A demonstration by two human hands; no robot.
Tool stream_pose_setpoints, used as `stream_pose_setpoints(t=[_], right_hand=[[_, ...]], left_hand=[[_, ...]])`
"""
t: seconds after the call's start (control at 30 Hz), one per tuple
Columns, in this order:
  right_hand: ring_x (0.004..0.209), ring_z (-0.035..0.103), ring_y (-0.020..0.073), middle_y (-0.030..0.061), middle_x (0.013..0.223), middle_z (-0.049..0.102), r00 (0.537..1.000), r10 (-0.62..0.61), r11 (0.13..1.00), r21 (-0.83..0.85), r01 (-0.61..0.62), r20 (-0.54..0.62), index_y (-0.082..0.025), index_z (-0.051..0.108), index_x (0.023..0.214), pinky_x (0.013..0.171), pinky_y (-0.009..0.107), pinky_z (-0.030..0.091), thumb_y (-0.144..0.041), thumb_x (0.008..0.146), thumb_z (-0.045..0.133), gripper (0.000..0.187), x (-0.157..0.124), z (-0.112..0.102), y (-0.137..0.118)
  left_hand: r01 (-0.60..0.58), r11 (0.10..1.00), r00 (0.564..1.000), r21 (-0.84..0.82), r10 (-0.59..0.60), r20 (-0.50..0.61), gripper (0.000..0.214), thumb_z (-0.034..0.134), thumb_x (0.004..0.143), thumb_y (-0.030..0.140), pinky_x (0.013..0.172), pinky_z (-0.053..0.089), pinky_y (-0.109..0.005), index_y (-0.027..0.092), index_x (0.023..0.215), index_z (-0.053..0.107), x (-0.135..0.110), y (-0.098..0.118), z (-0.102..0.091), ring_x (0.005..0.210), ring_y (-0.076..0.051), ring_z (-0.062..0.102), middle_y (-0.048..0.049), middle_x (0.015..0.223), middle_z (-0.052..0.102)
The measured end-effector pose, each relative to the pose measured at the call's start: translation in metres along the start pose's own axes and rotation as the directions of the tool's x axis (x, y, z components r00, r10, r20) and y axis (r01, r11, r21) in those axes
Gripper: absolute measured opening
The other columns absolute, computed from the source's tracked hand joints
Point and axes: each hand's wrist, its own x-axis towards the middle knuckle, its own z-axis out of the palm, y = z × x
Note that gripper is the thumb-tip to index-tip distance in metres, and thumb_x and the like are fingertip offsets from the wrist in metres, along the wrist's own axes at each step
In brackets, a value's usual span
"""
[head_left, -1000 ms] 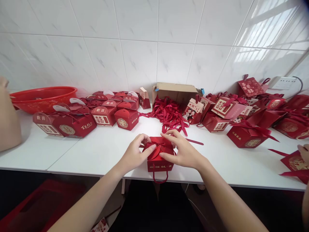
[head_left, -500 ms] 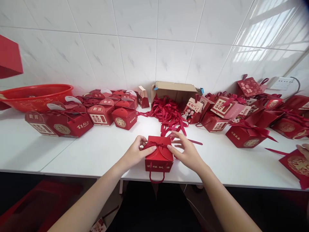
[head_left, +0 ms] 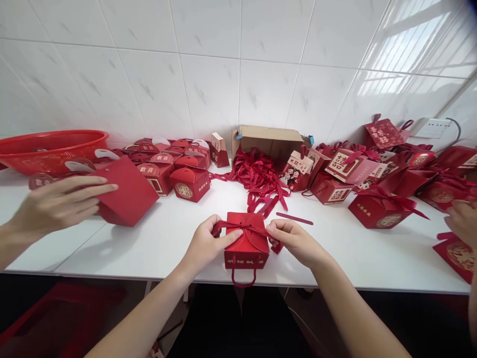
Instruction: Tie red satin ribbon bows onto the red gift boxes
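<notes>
A small red gift box (head_left: 246,242) with gold lettering stands at the near edge of the white table (head_left: 160,233). A red ribbon (head_left: 242,226) crosses its closed top, and a ribbon loop hangs below its front. My left hand (head_left: 206,243) pinches the ribbon's left end, its fingers closed against the box's left side. On the box's right side, my right hand (head_left: 294,240) is closed on the ribbon's other end. The ribbon is drawn taut between the two hands.
Another person's hand (head_left: 59,204) at the left holds a red box (head_left: 128,191). A third hand (head_left: 462,221) shows at the right edge. Finished red boxes (head_left: 186,171) line the back, beside a red basket (head_left: 52,149), a cardboard box (head_left: 270,139) and loose ribbons (head_left: 261,176).
Both my hands moved from the box's top flaps to the ribbon's ends and pulled it taut. A person's hand brought a red box in from the left.
</notes>
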Motion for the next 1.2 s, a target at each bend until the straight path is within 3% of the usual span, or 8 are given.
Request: stream_pose_setpoints(t=[0.3,0.43,0.5,0.6,0.73,0.87,1.0,1.2], right_hand=[[0.057,0.043,0.0110,-0.0025,0.059,0.047,0.995,-0.022,0.998,-0.059,0.017,-0.095,-0.017,0.053,0.061,0.057,0.027,0.034,-0.053,0.078,0.063,0.041,0.002,-0.016,0.009],[0.059,0.048,0.0119,0.0001,0.063,0.054,0.992,-0.098,0.995,0.004,0.098,-0.083,-0.016,0.059,0.065,0.059,0.028,0.041,-0.050,0.082,0.060,0.038,-0.001,-0.013,0.004],[0.059,0.051,0.0120,0.0004,0.065,0.056,0.986,-0.144,0.987,0.059,0.149,-0.083,-0.016,0.062,0.068,0.059,0.027,0.043,-0.047,0.082,0.063,0.033,-0.002,-0.009,-0.003],[0.066,0.056,0.0124,0.0007,0.070,0.063,0.979,-0.192,0.974,0.107,0.199,-0.066,-0.018,0.069,0.077,0.066,0.028,0.047,-0.040,0.079,0.069,0.023,0.000,-0.004,-0.016],[0.077,0.061,0.0139,0.0017,0.083,0.070,0.959,-0.271,0.959,0.059,0.277,-0.087,-0.022,0.073,0.089,0.076,0.030,0.049,-0.037,0.079,0.070,0.018,0.001,0.002,-0.032],[0.075,0.061,0.0142,0.0019,0.082,0.070,0.936,-0.325,0.946,-0.057,0.320,-0.134,-0.021,0.073,0.085,0.071,0.029,0.049,-0.036,0.080,0.068,0.016,-0.007,0.006,-0.040],[0.074,0.061,0.0167,0.0018,0.076,0.067,0.930,-0.316,0.923,-0.287,0.256,-0.189,-0.020,0.070,0.090,0.072,0.032,0.049,-0.035,0.080,0.067,0.019,-0.008,0.008,-0.035],[0.071,0.056,0.0159,0.0006,0.071,0.061,0.898,-0.418,0.839,-0.438,0.322,-0.141,-0.020,0.068,0.085,0.072,0.031,0.047,-0.019,0.083,0.056,0.011,0.012,0.032,-0.020]], left_hand=[[-0.025,0.999,0.999,0.043,0.027,-0.043,0.039,0.068,0.071,0.051,0.053,0.035,-0.024,0.020,0.069,0.044,-0.002,-0.013,0.001,0.056,-0.011,0.041,0.0052,0.063,0.044],[-0.112,0.992,0.983,0.051,0.118,-0.141,0.042,0.065,0.074,0.048,0.068,0.047,-0.030,0.022,0.097,0.042,-0.002,-0.008,0.000,0.071,-0.014,0.052,-0.0009,0.091,0.050],[-0.239,0.961,0.938,0.136,0.265,-0.225,0.048,0.064,0.075,0.043,0.086,0.046,-0.037,0.023,0.109,0.037,-0.004,-0.001,0.002,0.093,-0.019,0.054,-0.0065,0.110,0.046],[-0.405,0.866,0.879,0.294,0.457,-0.134,0.058,0.066,0.075,0.040,0.098,0.039,-0.044,0.024,0.119,0.032,-0.007,0.015,0.010,0.111,-0.024,0.047,-0.0104,0.123,0.041],[-0.572,0.683,0.760,0.454,0.650,-0.020,0.069,0.068,0.074,0.032,0.098,0.038,-0.046,0.025,0.127,0.025,-0.002,0.036,0.025,0.117,-0.028,0.043,-0.0130,0.129,0.037],[-0.585,0.639,0.680,0.500,0.722,-0.127,0.066,0.063,0.072,0.018,0.096,0.038,-0.047,0.025,0.126,0.027,0.011,0.042,0.026,0.108,-0.027,0.048,-0.0130,0.126,0.039],[-0.555,0.681,0.676,0.477,0.704,-0.218,0.070,0.064,0.065,0.014,0.095,0.039,-0.047,0.024,0.125,0.029,0.015,0.037,0.021,0.104,-0.026,0.049,-0.0121,0.125,0.039],[-0.571,0.687,0.730,0.449,0.676,-0.105,0.065,0.061,0.069,0.015,0.098,0.036,-0.045,0.024,0.126,0.032,0.007,0.041,0.013,0.107,-0.024,0.046,-0.0097,0.125,0.041]])
